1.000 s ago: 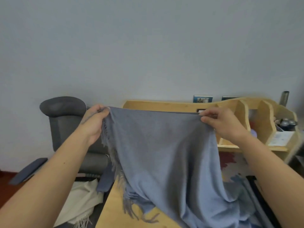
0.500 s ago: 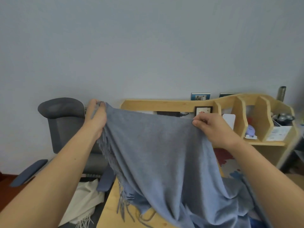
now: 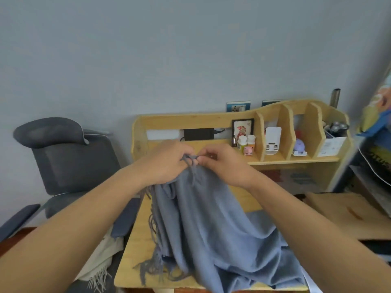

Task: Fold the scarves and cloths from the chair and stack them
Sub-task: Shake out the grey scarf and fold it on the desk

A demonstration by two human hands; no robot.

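Note:
A grey-blue fringed scarf (image 3: 211, 225) hangs from both my hands and pools on the wooden desk (image 3: 135, 248). My left hand (image 3: 167, 163) and my right hand (image 3: 222, 163) meet above the desk, each pinching a top corner of the scarf, so its two halves hang folded together. Fringe dangles along the scarf's left edge. A cream fringed scarf (image 3: 99, 265) lies on the seat of the grey office chair (image 3: 67, 161) at the left.
A wooden shelf unit (image 3: 275, 117) with small bottles, a framed picture and a white device stands at the desk's back. A cardboard box (image 3: 349, 214) sits to the right. The wall is close behind.
My hands were spread wide, stretching the scarf's top edge; they have come together at the middle and lowered, bringing the two corners to meet. The view has tilted down.

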